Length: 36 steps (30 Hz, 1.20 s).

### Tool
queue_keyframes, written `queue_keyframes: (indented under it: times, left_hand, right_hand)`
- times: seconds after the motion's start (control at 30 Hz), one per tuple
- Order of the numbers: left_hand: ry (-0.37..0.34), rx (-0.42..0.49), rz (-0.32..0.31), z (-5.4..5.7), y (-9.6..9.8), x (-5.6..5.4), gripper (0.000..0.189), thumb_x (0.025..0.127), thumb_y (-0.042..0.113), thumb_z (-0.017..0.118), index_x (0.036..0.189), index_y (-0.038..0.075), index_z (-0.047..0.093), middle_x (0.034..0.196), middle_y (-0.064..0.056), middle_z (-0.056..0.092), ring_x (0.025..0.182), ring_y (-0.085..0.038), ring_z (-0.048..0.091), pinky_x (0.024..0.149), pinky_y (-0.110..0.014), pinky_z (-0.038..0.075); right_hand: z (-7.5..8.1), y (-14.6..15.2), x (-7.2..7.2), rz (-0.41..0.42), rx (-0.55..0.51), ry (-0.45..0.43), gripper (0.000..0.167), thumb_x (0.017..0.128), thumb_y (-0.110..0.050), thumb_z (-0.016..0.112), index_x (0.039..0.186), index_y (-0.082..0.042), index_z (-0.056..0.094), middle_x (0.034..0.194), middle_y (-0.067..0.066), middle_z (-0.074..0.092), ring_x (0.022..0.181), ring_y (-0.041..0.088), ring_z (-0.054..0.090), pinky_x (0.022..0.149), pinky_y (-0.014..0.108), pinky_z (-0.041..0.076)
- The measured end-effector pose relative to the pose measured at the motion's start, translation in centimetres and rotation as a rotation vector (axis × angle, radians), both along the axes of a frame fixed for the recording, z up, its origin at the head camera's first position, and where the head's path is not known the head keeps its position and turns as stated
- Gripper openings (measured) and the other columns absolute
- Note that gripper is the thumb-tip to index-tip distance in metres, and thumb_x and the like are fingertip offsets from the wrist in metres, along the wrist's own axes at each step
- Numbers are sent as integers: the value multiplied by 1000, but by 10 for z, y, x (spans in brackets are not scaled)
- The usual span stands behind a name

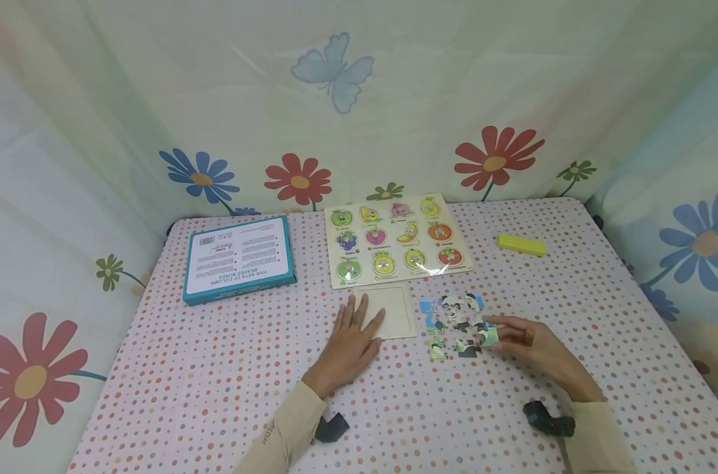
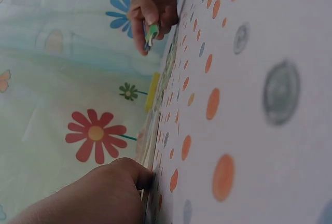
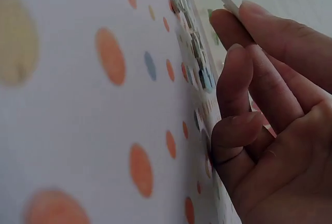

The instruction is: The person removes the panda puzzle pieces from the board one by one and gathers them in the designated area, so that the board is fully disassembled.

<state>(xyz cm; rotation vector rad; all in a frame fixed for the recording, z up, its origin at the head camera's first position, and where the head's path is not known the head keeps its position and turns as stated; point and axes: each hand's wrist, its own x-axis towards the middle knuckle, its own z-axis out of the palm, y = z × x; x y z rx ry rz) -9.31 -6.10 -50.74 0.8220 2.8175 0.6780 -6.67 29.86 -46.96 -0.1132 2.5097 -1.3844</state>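
Observation:
My left hand (image 1: 348, 345) lies with spread fingers on the near left part of a bare wooden puzzle tray (image 1: 397, 315). To the right of the tray, panda jigsaw pieces (image 1: 456, 316) lie grouped on the dotted cloth, with gaps along their lower part. My right hand (image 1: 539, 352) is at the right side of this group and pinches a puzzle piece (image 1: 491, 336) between thumb and fingers. In the left wrist view that puzzle piece (image 2: 151, 33) looks green and is raised off the table. Seen edge-on, the puzzle piece (image 3: 227, 0) is thin in the right wrist view.
Behind the tray lies a fruit puzzle board (image 1: 399, 240). A teal-edged box (image 1: 240, 258) sits at the back left, and a yellow block (image 1: 521, 245) at the back right. Floral curtains (image 1: 228, 85) enclose the table's back and sides.

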Motion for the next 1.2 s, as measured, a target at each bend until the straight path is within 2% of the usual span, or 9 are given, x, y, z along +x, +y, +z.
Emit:
queue_keyframes:
  times: [0.27, 0.47, 0.6, 0.87, 1.2]
  left_hand:
    - [-6, 10, -3, 0, 0, 0, 52, 103, 35, 37, 151, 19, 31, 161, -14, 1, 147, -32, -9, 118, -48, 0]
    - [-10, -2, 0, -2, 0, -1, 52, 103, 36, 36, 152, 20, 30, 161, -14, 0, 147, -31, -11, 118, -48, -2]
    - [-6, -4, 1, -2, 0, -1, 52, 103, 36, 36, 152, 20, 30, 161, -14, 0, 147, -32, -11, 118, -48, -1]
    - [-11, 1, -1, -1, -1, 0, 52, 103, 36, 35, 152, 20, 29, 161, -14, 0, 147, -31, -11, 118, -48, -1]
    - [-17, 8, 3, -2, -1, 0, 52, 103, 36, 36, 152, 20, 29, 161, -13, 0, 147, -30, -11, 118, -47, -3]
  right_hand:
    - [3, 0, 2, 2, 62, -75, 53, 87, -18, 70, 135, -4, 52, 95, 9, 65, 73, 11, 57, 63, 23, 45]
    - [4, 1, 5, 16, 34, -57, 52, 86, -12, 70, 133, 1, 52, 89, 10, 61, 63, 8, 46, 53, 24, 40]
    - [4, 1, 6, 25, 28, -50, 49, 87, -7, 68, 133, 3, 52, 92, 11, 61, 63, 8, 46, 53, 24, 41]
    - [5, 1, 5, 38, 120, -32, 47, 87, -9, 69, 131, 0, 55, 88, 7, 56, 67, 8, 47, 56, 24, 42]
    - [4, -1, 5, 48, 216, -2, 44, 87, -10, 68, 129, 1, 58, 80, 2, 56, 62, 6, 45, 52, 23, 39]
